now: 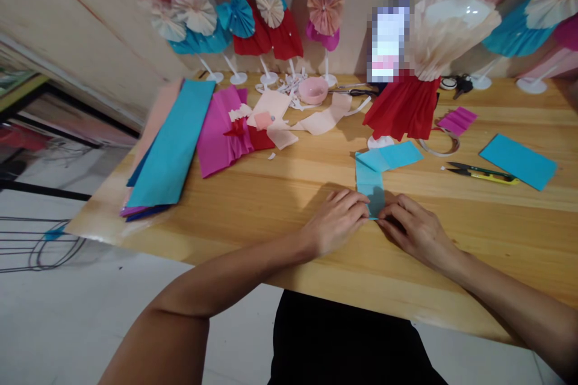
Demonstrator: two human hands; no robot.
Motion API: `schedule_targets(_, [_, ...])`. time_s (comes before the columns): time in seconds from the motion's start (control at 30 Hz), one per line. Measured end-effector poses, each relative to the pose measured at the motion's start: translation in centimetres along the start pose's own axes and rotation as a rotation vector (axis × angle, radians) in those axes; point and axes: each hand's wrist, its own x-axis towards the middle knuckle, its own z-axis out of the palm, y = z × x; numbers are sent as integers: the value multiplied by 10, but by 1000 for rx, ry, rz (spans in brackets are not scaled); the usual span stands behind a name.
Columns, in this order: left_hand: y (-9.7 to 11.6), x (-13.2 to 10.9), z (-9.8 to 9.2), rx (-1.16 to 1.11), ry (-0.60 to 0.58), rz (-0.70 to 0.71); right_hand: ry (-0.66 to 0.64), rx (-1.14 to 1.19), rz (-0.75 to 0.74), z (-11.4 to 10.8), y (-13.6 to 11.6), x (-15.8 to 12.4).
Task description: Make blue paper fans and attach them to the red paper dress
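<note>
My left hand (336, 222) and my right hand (418, 231) rest on the wooden table (451, 240), their fingertips meeting on the lower end of a strip of blue crepe paper (369, 183). The strip bends in an L shape, its upper arm running right toward a pink-white paper scrap. Both hands pinch the folded end, which is partly hidden under my fingers. A yellow-handled pair of thread snips (483, 175) lies to the right, beyond reach of my fingertips.
Paper dresses on white stands (268, 12) line the back of the table. Stacked blue crepe sheets (171, 144), a magenta paper skirt (221, 132), a pink bowl (313, 90), scissors (354, 92) and paper scraps lie farther off. A blue sheet (518, 161) lies at right.
</note>
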Motion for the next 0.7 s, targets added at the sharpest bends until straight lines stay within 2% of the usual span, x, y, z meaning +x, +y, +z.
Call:
schedule_targets(0.2, [3,-1,-4,13,-11,-30,-78,-86,-33,-9,6,-1])
schedule_targets(0.37, [4,-3,-6,-23,-9,-13,-120,-14,-18,-19,8,-3])
schedule_targets(0.7, [2,-3,-5,-99,10,-42,-47,141,41,-7,-2,3])
